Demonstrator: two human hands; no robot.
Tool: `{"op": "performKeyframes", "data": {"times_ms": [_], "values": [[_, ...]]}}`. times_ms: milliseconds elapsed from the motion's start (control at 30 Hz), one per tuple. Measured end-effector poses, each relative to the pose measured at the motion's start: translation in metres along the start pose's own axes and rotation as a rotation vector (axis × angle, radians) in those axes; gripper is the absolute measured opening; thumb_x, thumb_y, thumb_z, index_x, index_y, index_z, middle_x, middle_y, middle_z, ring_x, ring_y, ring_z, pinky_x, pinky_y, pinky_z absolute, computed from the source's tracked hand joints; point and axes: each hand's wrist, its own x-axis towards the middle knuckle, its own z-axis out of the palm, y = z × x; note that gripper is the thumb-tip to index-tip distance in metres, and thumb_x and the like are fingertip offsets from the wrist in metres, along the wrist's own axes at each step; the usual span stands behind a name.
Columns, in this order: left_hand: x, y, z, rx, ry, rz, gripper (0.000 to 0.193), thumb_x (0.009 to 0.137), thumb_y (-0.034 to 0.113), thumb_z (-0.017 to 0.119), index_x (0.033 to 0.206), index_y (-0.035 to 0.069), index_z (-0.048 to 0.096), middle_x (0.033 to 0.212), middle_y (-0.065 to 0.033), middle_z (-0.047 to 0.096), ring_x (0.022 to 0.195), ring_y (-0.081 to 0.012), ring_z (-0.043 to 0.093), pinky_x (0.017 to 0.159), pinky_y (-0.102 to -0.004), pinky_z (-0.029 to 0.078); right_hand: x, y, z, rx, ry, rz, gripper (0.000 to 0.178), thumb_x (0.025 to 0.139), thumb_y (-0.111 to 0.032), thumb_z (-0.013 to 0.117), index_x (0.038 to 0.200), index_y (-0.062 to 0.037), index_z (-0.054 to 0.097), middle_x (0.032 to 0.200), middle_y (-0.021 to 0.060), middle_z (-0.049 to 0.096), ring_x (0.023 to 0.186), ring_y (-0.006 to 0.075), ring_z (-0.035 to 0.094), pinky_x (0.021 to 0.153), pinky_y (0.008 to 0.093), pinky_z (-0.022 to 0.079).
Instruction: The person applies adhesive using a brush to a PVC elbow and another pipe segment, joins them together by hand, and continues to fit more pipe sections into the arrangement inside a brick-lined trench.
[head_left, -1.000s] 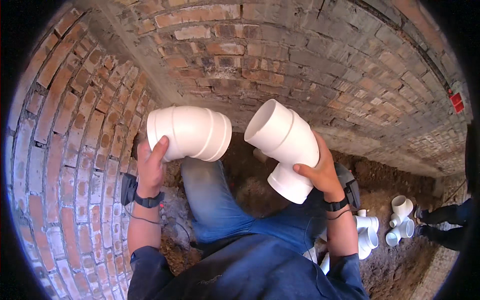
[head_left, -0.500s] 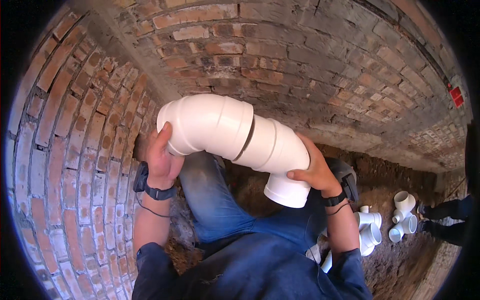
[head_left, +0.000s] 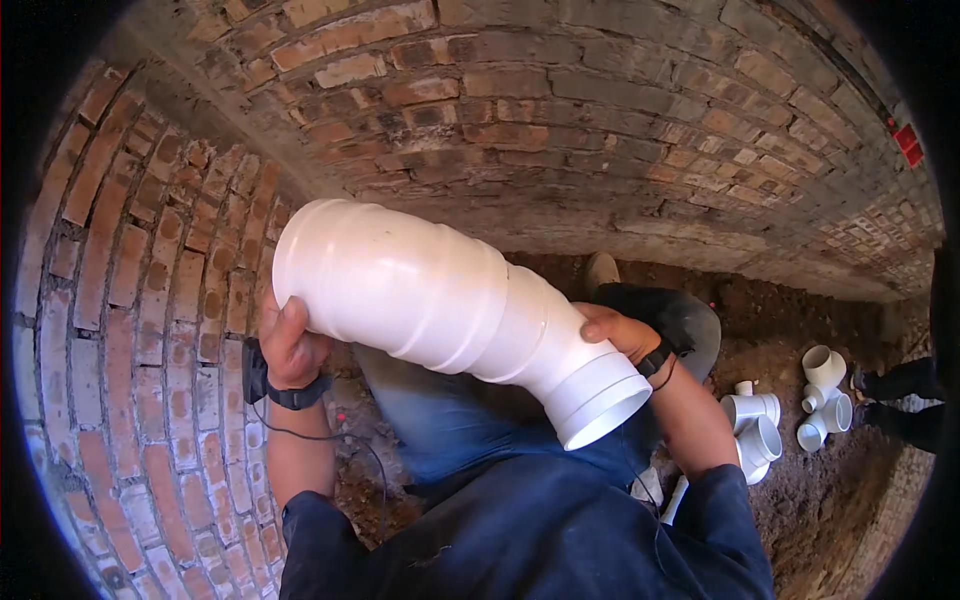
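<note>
Two large white plastic pipe elbows are joined end to end and held across my lap, above my knees. The left elbow is the wider-looking one, and its outer end tilts up toward the brick corner. My left hand grips that end from below, thumb on the near side and the other fingers partly hidden. At the other end, the right elbow bends toward me, its round open mouth facing down and right. My right hand is closed on its far side, with its fingertips hidden behind the pipe.
Brick walls rise on the left and ahead, meeting in a corner. On the dirt floor at right lie several white pipe fittings, with another cluster beyond. Another person's dark-clothed legs show at the right edge. A thin cable hangs by my left wrist.
The dark gap at the joint between the two elbows has narrowed to almost nothing. The joined piece has turned, bringing the right mouth into view, and its left end has come nearer.
</note>
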Motion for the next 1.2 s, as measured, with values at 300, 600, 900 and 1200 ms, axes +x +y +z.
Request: {"op": "performKeyframes", "data": {"times_ms": [300,600,900,1200], "values": [[-0.024,0.043,0.012,0.255,0.109,0.028,0.103,0.067,0.042,0.082,0.144,-0.008,0.034,0.137,-0.0219,0.051,0.125,-0.0323,0.054,0.106,-0.0422,0.042,0.021,0.017,0.016,0.313,-0.090,0.116,0.074,0.083,-0.030,0.069,0.143,0.0052,0.041,0.132,0.0184,0.060,0.114,0.0276,0.064,0.102,0.0392,0.049],[-0.079,0.059,-0.022,0.245,0.152,-0.243,0.097,0.067,0.030,0.080,0.145,-0.006,0.034,0.138,-0.0212,0.051,0.127,-0.0341,0.052,0.108,-0.0455,0.040,0.025,-0.032,0.091,0.567,0.145,0.236,0.067,0.093,-0.039,0.059,0.144,0.0002,0.041,0.129,0.0200,0.061,0.113,0.0285,0.064,0.101,0.0407,0.049],[-0.057,-0.027,-0.059,-0.357,0.062,-0.257,0.062,0.086,0.016,0.056,0.142,-0.004,0.041,0.137,-0.0216,0.054,0.126,-0.0372,0.054,0.108,-0.0488,0.042,0.034,0.034,0.005,-0.058,0.237,-0.331,0.066,0.095,-0.043,0.055,0.145,-0.0017,0.040,0.129,0.0219,0.061,0.109,0.0292,0.066,0.097,0.0404,0.053],[-0.013,-0.075,-0.001,-0.715,0.045,-0.453,0.061,0.090,0.023,0.051,0.144,-0.002,0.040,0.141,-0.0199,0.052,0.128,-0.0353,0.052,0.110,-0.0476,0.039,0.002,-0.005,0.010,-0.018,0.352,-0.613,0.058,0.098,-0.052,0.043,0.129,-0.0032,0.053,0.101,0.0150,0.067,0.069,0.0253,0.066,0.051,0.0336,0.048]]}}
